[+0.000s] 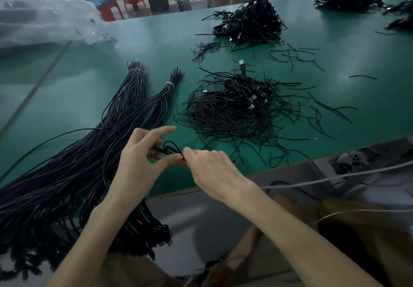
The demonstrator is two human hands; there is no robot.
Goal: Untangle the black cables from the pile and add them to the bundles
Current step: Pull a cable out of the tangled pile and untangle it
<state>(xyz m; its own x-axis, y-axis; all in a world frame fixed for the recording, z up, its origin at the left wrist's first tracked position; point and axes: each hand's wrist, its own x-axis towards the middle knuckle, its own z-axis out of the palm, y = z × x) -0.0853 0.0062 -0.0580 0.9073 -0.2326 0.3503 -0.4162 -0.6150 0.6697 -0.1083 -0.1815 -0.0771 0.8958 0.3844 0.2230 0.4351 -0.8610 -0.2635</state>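
Left hand [143, 159] and right hand [211, 167] pinched one looped cable [171, 147] in their grips, bundles [125, 116] lying leftward, nearest the left.

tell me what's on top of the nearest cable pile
Coiled black cables with USB plugs lie atop the pile of thin black strands. Anything buried beneath them is covered.

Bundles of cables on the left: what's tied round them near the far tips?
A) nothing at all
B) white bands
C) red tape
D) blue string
B: a white band wraps the left bundle near its far tip, and another wraps the right bundle.
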